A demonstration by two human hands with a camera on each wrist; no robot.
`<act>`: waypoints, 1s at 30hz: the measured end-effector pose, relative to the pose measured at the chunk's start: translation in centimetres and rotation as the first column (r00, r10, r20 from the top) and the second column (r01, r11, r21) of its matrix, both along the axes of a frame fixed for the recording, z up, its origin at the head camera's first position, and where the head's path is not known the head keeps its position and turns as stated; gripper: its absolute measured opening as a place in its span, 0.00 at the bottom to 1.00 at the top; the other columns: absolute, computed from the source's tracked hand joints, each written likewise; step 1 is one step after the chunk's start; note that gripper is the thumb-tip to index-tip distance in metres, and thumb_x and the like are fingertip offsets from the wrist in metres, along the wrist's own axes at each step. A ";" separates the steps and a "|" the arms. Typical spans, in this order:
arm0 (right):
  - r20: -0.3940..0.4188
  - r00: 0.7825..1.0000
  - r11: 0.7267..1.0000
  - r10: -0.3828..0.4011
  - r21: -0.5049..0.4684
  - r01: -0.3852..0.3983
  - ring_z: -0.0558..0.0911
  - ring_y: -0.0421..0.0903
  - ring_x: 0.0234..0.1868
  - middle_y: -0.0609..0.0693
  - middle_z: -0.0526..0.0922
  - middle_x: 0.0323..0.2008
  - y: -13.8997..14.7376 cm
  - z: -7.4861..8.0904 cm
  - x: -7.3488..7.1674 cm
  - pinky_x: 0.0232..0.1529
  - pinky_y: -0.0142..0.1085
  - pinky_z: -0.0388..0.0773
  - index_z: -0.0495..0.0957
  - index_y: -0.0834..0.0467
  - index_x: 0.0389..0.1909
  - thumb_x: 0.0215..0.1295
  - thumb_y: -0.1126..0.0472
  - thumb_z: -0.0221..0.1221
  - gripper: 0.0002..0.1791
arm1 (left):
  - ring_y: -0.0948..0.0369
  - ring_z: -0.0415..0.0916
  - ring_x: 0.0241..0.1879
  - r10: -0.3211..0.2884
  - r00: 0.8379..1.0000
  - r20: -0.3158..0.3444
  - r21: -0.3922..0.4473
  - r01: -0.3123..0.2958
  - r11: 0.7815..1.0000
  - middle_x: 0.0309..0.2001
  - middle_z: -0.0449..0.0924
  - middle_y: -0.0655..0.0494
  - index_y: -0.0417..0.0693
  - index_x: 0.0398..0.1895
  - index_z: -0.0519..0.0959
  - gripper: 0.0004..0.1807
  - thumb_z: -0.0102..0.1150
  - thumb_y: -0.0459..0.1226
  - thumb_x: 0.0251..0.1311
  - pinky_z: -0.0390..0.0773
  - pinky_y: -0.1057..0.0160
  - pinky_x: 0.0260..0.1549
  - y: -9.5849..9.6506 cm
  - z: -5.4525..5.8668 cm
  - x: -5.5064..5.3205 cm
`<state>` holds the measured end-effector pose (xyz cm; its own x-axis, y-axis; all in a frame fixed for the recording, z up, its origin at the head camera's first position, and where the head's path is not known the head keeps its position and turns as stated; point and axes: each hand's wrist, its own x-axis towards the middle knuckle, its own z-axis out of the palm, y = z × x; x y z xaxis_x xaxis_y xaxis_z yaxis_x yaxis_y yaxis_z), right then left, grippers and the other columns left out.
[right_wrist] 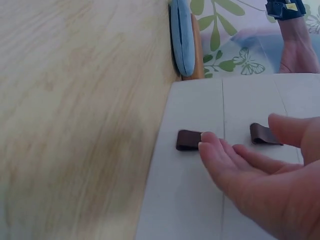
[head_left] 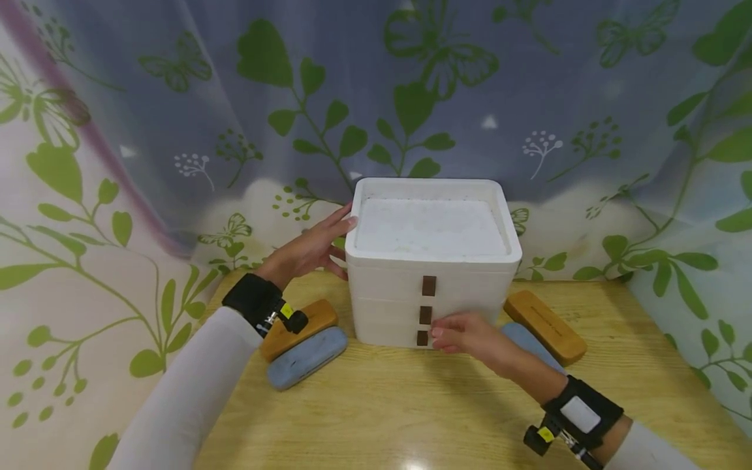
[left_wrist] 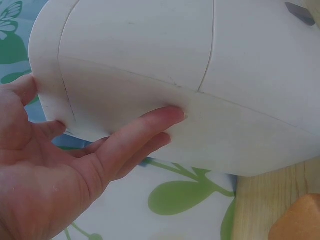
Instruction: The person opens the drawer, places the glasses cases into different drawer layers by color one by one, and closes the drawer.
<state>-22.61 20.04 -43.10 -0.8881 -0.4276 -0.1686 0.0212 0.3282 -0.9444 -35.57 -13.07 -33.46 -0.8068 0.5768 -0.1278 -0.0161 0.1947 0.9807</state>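
A white storage box with drawers (head_left: 388, 281) stands on the wooden table, its shallow tray-like top facing up. Three brown pull tabs run down its front: the top tab (head_left: 429, 286), the middle tab (head_left: 425, 314) and the bottom tab (head_left: 422, 337). My left hand (head_left: 314, 247) rests against the box's left side; the left wrist view shows fingertips (left_wrist: 170, 114) touching the wall. At the front, my right hand (head_left: 472, 339) is beside the lower tabs. In the right wrist view its fingertips (right_wrist: 210, 140) are at the bottom tab (right_wrist: 188, 140), thumb apart from them.
Left of the box lie an orange-brown case (head_left: 317, 316) and a blue case (head_left: 308, 359). Another orange-brown case (head_left: 546, 326) and a blue case (head_left: 531, 344) lie at its right, partly behind my right arm. A leaf-patterned curtain (head_left: 329, 85) hangs close behind.
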 end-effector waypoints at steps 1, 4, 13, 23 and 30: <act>0.012 1.000 0.999 0.028 -0.023 -0.028 0.82 0.63 0.62 0.74 0.75 0.66 0.0 -0.2 0.0 0.66 0.51 0.80 0.69 0.79 0.67 0.79 0.59 0.55 0.28 | 0.42 0.84 0.51 -0.002 1.000 -0.003 0.000 0.002 1.000 0.84 0.44 0.55 0.82 0.83 0.40 0.34 0.40 0.56 0.81 0.88 0.38 0.44 0.0 0.0 0.0; 0.039 0.997 0.994 0.071 -0.085 -0.067 0.79 0.64 0.67 0.75 0.70 0.70 -0.3 -0.6 -0.1 0.69 0.50 0.77 0.65 0.80 0.69 0.80 0.57 0.54 0.31 | 0.41 0.84 0.51 -0.001 1.000 -0.004 0.001 0.001 1.000 0.84 0.44 0.53 0.83 0.83 0.40 0.34 0.40 0.56 0.81 0.88 0.38 0.44 0.0 0.0 -0.1; 0.076 0.997 0.992 -0.007 -0.126 0.017 0.85 0.55 0.58 0.72 0.79 0.60 -1.3 -1.1 -0.3 0.64 0.44 0.83 0.70 0.78 0.63 0.81 0.52 0.54 0.30 | 0.39 0.84 0.53 -0.013 1.000 -0.022 0.001 0.013 1.000 0.84 0.46 0.51 0.85 0.82 0.41 0.33 0.39 0.56 0.82 0.87 0.37 0.44 0.1 0.0 0.1; 0.075 0.997 0.988 -0.022 -0.149 0.033 0.88 0.45 0.42 0.48 0.86 0.36 -2.5 -0.7 -0.6 0.50 0.35 0.86 0.79 0.64 0.38 0.84 0.49 0.46 0.24 | 0.38 0.83 0.54 0.003 1.000 -0.006 0.000 -0.003 1.000 0.82 0.50 0.51 0.85 0.82 0.41 0.33 0.40 0.56 0.81 0.88 0.38 0.44 0.2 0.1 -0.1; 0.104 0.994 0.991 -0.042 -0.124 0.055 0.85 0.41 0.32 0.43 0.85 0.28 -2.9 -0.5 -0.9 0.42 0.34 0.84 0.73 0.57 0.27 0.84 0.57 0.45 0.21 | 0.39 0.83 0.53 0.004 1.000 0.006 -0.002 -0.004 1.000 0.83 0.47 0.53 0.85 0.82 0.42 0.33 0.40 0.56 0.81 0.86 0.35 0.46 0.1 0.1 0.0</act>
